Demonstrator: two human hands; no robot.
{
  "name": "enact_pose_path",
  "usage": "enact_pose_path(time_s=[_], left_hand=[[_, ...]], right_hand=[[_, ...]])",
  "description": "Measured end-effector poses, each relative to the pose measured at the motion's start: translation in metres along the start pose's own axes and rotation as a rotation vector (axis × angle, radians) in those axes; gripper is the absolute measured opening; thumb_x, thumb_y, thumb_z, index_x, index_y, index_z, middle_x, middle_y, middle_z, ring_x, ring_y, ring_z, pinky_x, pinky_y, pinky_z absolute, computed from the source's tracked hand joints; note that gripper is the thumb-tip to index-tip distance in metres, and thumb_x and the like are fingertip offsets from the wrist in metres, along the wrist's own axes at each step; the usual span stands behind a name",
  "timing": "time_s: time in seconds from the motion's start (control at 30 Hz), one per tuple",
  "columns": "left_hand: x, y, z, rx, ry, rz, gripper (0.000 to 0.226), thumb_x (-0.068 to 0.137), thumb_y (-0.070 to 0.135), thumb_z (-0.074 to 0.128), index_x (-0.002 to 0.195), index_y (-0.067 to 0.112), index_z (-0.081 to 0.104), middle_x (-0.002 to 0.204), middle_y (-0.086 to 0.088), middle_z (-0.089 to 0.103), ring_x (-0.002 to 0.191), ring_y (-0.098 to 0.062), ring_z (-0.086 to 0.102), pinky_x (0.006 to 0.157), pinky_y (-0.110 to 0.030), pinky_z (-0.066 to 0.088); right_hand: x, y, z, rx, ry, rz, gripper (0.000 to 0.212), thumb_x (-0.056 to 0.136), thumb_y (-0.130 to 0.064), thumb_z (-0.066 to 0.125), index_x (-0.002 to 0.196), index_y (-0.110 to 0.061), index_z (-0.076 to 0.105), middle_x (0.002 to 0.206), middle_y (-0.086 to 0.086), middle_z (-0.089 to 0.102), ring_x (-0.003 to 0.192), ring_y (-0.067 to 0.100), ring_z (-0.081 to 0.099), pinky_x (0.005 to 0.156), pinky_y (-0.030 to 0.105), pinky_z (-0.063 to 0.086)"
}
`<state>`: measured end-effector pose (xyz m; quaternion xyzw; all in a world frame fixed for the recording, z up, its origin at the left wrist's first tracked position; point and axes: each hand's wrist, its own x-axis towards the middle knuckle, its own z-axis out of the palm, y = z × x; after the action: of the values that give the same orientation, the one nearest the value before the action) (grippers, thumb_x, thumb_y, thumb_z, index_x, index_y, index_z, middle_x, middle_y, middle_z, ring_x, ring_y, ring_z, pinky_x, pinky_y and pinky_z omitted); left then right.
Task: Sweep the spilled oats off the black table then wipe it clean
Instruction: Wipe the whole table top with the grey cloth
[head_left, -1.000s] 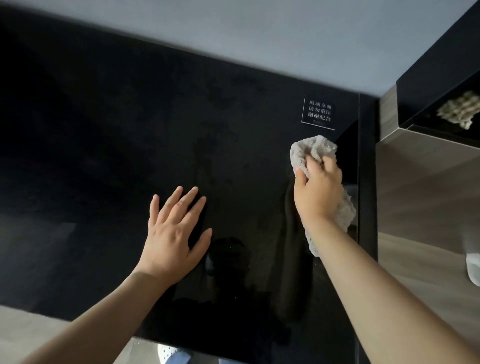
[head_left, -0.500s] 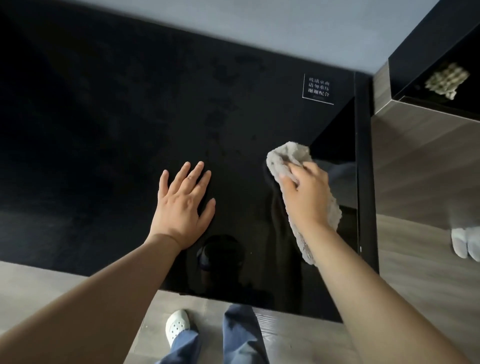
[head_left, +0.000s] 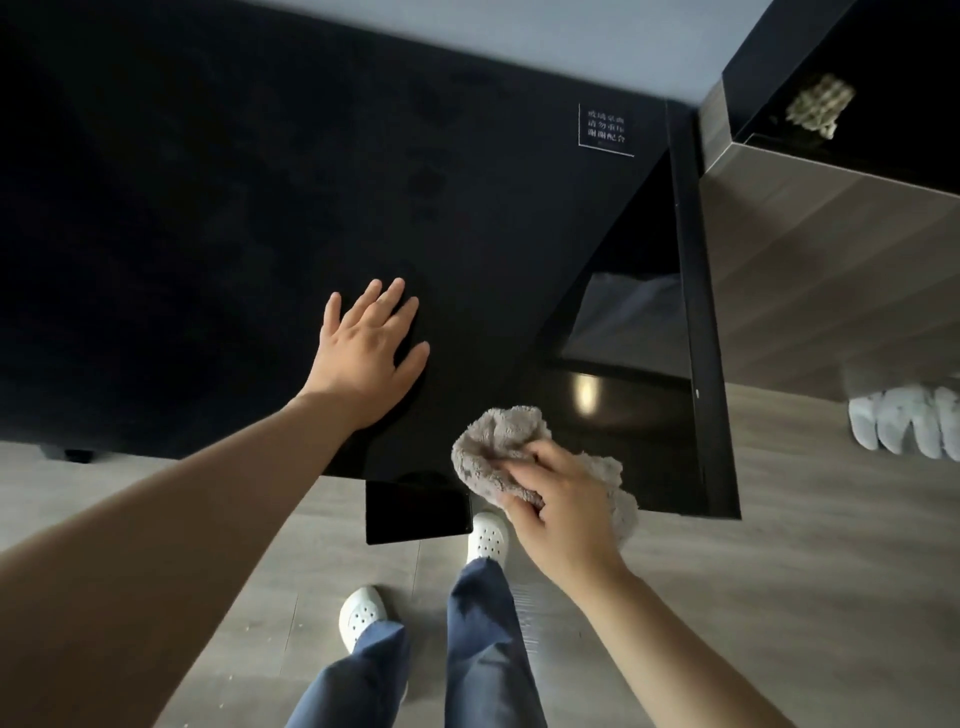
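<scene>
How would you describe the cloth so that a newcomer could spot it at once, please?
Find the glossy black table, then follow its near edge rightward. There the right hand grips a crumpled cloth. It is the only fluffy grey-beige thing on the dark surface.

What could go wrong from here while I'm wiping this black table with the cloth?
1. The left hand lies flat on the black table. Its corner label seems to warn against heavy pressure on glass, so leaning could be risky.
2. The right hand holds the cloth at the near edge, so any crumbs pushed off would likely land on the white shoe and floor below.
</scene>
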<state>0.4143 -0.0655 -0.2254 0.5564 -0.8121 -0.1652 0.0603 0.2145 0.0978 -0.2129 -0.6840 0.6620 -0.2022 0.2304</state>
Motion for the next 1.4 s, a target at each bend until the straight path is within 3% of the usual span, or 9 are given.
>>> enact_pose_path(time_s=[0.1,0.2,0.3,0.4,0.63,0.73,1.1,1.23,1.4], left_hand=[[-0.031,-0.001,0.006,0.043,0.019,0.016,0.067,0.094,0.054,0.025,0.151,0.019,0.027,0.161,0.000,0.011,0.149,-0.019,0.000,0.119,-0.046,-0.006],[-0.049,0.000,0.012,0.053,0.028,0.014,0.076,0.087,0.058,0.015,0.151,0.018,0.027,0.161,-0.001,0.012,0.149,-0.020,0.001,0.119,-0.043,-0.006],[-0.055,0.001,0.014,0.048,0.043,0.011,0.076,0.087,0.058,0.015,0.151,0.018,0.028,0.161,0.000,0.013,0.149,-0.019,0.002,0.119,-0.042,-0.006],[-0.055,0.001,0.015,0.032,0.058,0.005,0.075,0.088,0.058,0.016,0.150,0.019,0.031,0.160,0.000,0.017,0.149,-0.019,0.005,0.119,-0.041,-0.004],[-0.033,-0.003,-0.001,0.052,0.111,-0.010,0.061,0.088,0.051,0.032,0.129,0.014,0.058,0.134,-0.006,0.053,0.124,-0.028,0.044,0.104,-0.047,0.029],[-0.013,-0.006,-0.008,0.049,0.132,-0.033,0.062,0.087,0.050,0.032,0.128,0.011,0.058,0.122,-0.007,0.056,0.113,-0.031,0.049,0.100,-0.047,0.034],[0.119,-0.003,-0.013,0.029,0.139,-0.094,0.059,0.094,0.043,0.049,0.143,0.010,0.042,0.153,-0.005,0.033,0.144,-0.027,0.022,0.118,-0.052,0.009],[0.162,-0.017,-0.013,0.081,0.092,-0.138,0.070,0.094,0.054,0.036,0.151,0.014,0.026,0.160,-0.002,0.018,0.148,-0.024,0.008,0.120,-0.048,0.002],[0.163,-0.022,-0.009,0.078,0.117,-0.136,0.077,0.087,0.060,0.029,0.149,0.014,0.032,0.158,0.001,0.023,0.148,-0.019,0.009,0.121,-0.042,0.003]], right_hand=[[-0.026,-0.019,-0.013,0.129,-0.108,0.038,0.018,0.082,-0.027,0.062,0.096,-0.024,0.073,0.099,-0.018,0.059,0.087,0.000,0.059,0.071,0.014,0.043],[-0.012,-0.028,-0.037,0.238,0.149,0.057,0.006,0.084,-0.014,0.064,0.083,-0.014,0.070,0.087,-0.012,0.058,0.073,0.005,0.057,0.062,0.012,0.040],[0.036,-0.009,-0.049,0.038,0.385,0.215,0.012,0.087,-0.019,0.060,0.093,-0.013,0.069,0.103,-0.003,0.061,0.086,0.011,0.060,0.071,0.023,0.047],[0.058,0.010,-0.026,-0.144,0.379,0.397,0.015,0.088,-0.020,0.058,0.099,-0.016,0.067,0.116,0.001,0.060,0.095,0.021,0.061,0.071,0.028,0.042],[0.016,-0.028,0.008,0.148,0.193,0.096,0.016,0.082,-0.020,0.056,0.089,-0.015,0.070,0.092,-0.013,0.061,0.080,0.000,0.058,0.070,0.012,0.043],[0.053,-0.024,-0.016,0.249,0.367,0.159,0.004,0.084,-0.013,0.063,0.083,-0.010,0.066,0.088,-0.010,0.059,0.078,0.004,0.058,0.069,0.014,0.045],[0.234,0.038,-0.091,0.122,0.530,0.182,0.008,0.087,-0.016,0.060,0.084,-0.010,0.063,0.090,-0.006,0.054,0.076,0.010,0.052,0.067,0.024,0.040],[0.294,0.062,-0.098,0.116,0.549,0.143,0.014,0.088,-0.016,0.061,0.098,-0.008,0.067,0.099,-0.004,0.055,0.086,0.010,0.052,0.074,0.020,0.037],[0.377,0.094,-0.111,0.142,0.555,0.175,0.013,0.088,-0.017,0.059,0.094,-0.007,0.065,0.092,-0.001,0.051,0.080,0.011,0.049,0.069,0.017,0.037]])
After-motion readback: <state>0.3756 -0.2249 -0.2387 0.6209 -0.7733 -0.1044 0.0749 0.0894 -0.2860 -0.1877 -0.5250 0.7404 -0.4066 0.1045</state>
